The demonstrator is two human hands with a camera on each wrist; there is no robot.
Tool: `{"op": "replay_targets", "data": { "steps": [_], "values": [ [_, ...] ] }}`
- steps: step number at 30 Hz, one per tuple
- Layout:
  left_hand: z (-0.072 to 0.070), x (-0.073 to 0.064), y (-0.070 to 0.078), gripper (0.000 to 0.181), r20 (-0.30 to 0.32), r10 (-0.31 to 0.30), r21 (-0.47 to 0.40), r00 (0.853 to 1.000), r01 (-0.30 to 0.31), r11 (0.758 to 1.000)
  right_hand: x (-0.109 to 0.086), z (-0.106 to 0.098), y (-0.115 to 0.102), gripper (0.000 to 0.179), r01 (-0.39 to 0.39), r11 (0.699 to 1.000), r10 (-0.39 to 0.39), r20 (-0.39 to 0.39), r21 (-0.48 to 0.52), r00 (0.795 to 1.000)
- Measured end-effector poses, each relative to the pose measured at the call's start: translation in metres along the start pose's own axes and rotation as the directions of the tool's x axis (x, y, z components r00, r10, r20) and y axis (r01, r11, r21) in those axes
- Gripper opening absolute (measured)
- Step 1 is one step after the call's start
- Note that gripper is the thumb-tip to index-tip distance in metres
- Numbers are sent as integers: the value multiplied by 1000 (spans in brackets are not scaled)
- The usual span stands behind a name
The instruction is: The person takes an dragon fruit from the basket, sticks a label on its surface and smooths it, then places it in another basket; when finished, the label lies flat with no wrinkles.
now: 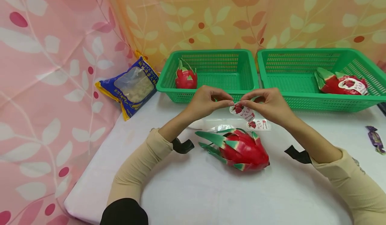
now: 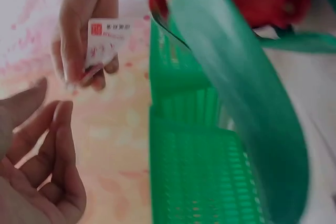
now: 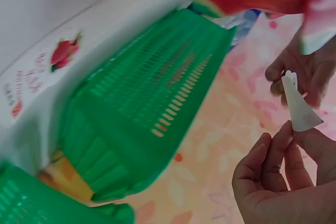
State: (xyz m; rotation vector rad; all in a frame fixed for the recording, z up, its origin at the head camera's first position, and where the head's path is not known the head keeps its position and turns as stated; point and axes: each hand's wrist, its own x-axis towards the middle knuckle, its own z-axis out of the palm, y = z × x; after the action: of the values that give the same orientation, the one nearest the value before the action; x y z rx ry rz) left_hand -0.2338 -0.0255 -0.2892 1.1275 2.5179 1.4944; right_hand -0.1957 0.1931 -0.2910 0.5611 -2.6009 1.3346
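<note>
My right hand (image 1: pixel 268 106) pinches a round-topped dragon fruit label (image 1: pixel 243 111) between thumb and fingertips; its pale back faces the right wrist view. My left hand (image 1: pixel 205 102) is close beside the label, fingers bent. In the left wrist view, the left thumb and fingertips (image 2: pixel 64 109) stand apart with a gap, and the label (image 2: pixel 105 40) is with the other hand. Below both hands a red dragon fruit (image 1: pixel 245 149) with green leaf tips lies on its side. Behind it lies a clear strip (image 1: pixel 223 125) bearing another label (image 1: pixel 257 125).
Two green baskets stand at the back: the left basket (image 1: pixel 208 91) holds a dragon fruit (image 1: pixel 186 77), the right basket (image 1: pixel 316 99) a labelled one (image 1: pixel 343 83). A blue pasta bag (image 1: pixel 132 86) leans at left. A purple-wrapped sweet (image 1: pixel 375 139) lies at right on the white table (image 1: pixel 241 198).
</note>
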Motion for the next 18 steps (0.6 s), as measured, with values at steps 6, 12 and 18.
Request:
{"op": "replay_targets", "data": {
  "steps": [6, 12, 18],
  "values": [
    [4, -5, 23, 13, 27, -29, 59, 999, 28, 998, -8, -1, -15, 12, 88, 996, -89, 22, 20, 996],
    [8, -14, 27, 11, -17, 9, -3, 1000, -9, 1000, -26, 0, -21, 27, 257, 965, -260, -57, -54, 964],
    [13, -22, 27, 11, -72, 8, -91, 997, -14, 996, -45, -7, -17, 16, 140, 986, -150, -117, -87, 982]
  ]
}}
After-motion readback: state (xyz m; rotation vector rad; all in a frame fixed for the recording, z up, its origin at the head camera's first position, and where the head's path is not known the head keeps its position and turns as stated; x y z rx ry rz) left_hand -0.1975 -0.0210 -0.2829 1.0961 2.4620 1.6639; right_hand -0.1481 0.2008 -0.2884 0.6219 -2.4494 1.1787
